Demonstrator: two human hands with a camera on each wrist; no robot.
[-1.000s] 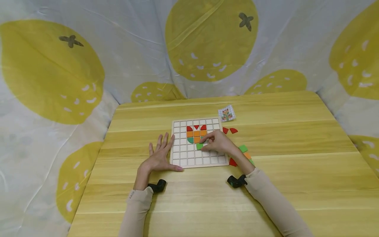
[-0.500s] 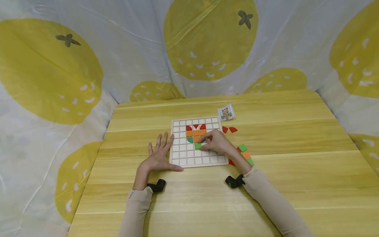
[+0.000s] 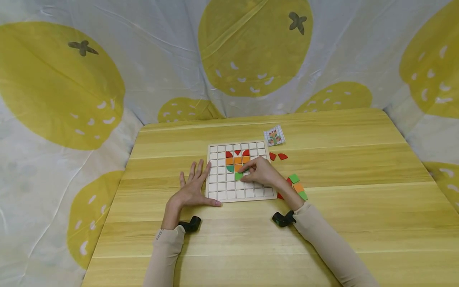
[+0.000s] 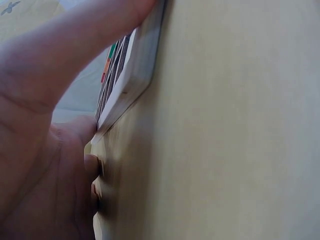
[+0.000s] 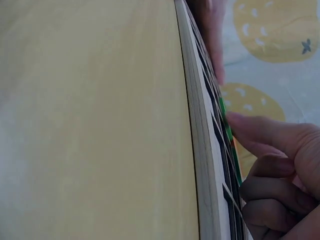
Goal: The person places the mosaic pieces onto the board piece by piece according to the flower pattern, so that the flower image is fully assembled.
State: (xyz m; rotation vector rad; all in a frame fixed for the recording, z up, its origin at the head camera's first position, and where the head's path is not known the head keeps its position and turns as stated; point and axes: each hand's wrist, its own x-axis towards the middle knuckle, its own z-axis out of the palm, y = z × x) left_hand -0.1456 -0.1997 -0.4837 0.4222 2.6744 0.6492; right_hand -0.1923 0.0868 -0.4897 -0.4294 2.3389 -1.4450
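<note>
My right hand (image 3: 263, 171) pinches a green square tile (image 3: 238, 176) between thumb and index finger. This tile lies in the grid board (image 3: 221, 195), directly below the column of orange squares (image 3: 238, 160). In the right wrist view the thumb tip touches the green tile (image 5: 224, 112) and the other fingers are curled. My left hand (image 3: 191, 191) is spread along the board's left side, its thumb at the near left corner and index fingertip at the left edge. Red pieces (image 3: 229, 154) top the pattern, and a teal quarter-round (image 3: 230, 168) sits at its lower left.
Loose green (image 3: 294, 178), orange (image 3: 298, 187) and red tiles lie right of the board, partly behind the right forearm. Two red pieces (image 3: 282, 156) lie farther back. A printed pattern card (image 3: 274, 135) lies behind the board's far right corner on the wooden table (image 3: 340, 159).
My right hand has shifted slightly left with the green tile, which now lines up under the middle orange column. My left hand stays at the board's edge.
</note>
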